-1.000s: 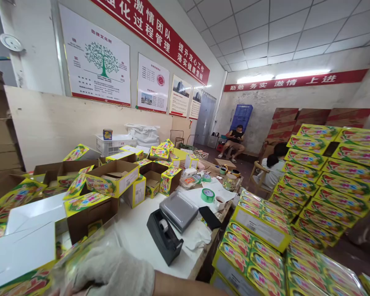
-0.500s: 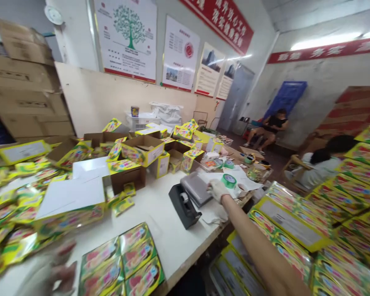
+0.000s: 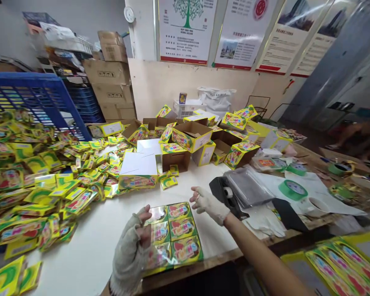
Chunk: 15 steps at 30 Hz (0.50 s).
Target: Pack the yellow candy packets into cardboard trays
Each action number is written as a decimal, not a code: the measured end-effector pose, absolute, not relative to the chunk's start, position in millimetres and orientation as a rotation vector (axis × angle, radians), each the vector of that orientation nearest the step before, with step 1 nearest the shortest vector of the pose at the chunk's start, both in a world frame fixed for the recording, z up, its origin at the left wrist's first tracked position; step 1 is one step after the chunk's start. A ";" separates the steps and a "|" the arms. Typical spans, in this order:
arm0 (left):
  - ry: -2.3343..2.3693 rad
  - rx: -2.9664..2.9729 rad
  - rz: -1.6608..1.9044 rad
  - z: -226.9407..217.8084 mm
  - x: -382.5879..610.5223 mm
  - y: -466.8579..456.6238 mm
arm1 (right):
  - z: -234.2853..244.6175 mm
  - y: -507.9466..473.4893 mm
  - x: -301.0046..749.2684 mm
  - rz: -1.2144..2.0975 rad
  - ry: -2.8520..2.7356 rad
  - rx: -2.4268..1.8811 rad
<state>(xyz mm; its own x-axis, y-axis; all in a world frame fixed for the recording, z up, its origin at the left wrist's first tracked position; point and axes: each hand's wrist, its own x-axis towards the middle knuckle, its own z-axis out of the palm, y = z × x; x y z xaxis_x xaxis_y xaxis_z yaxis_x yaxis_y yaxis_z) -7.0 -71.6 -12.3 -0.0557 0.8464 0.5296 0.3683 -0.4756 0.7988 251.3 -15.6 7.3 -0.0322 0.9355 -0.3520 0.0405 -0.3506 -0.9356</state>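
Observation:
A flat pack of several small yellow-green boxes point(image 3: 185, 230), with shiny clear film over it, lies at the table's front edge. My left hand point(image 3: 131, 246), in a pale fingerless glove, stands along the pack's left side, fingers bent and apart, fingertips over its edge. Whether it touches the film is hard to tell. My right hand point(image 3: 208, 203), gloved likewise, hovers by the pack's upper right corner with fingers spread and nothing in them. Beside it sits a black tape dispenser point(image 3: 226, 195), next to a stack of clear plastic sheets point(image 3: 248, 187).
Loose small boxes point(image 3: 89, 172) cover the table's left side, below a blue plastic crate point(image 3: 33, 94). Open cartons point(image 3: 191, 137) stand along the back. A green tape roll point(image 3: 292, 189) lies on the right. More wrapped packs point(image 3: 348, 263) are at the lower right.
The view has swung left. My right hand has left the plastic sheets and come over to the pack. My left hand has come close to the pack's left side.

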 end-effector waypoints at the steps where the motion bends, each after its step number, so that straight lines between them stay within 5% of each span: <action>1: 1.277 1.818 1.563 -11.6 -8.3 -72.1 | 7.0 -12.2 239.6 1.543 -1.074 -1.422; 5: 1.288 1.806 1.562 -14.3 -22.4 -68.6 | 7.8 1.9 225.6 1.579 -1.096 -1.259; 15: 1.612 1.736 1.114 -55.8 -50.8 -13.4 | -18.0 33.8 223.1 1.163 -1.627 -1.760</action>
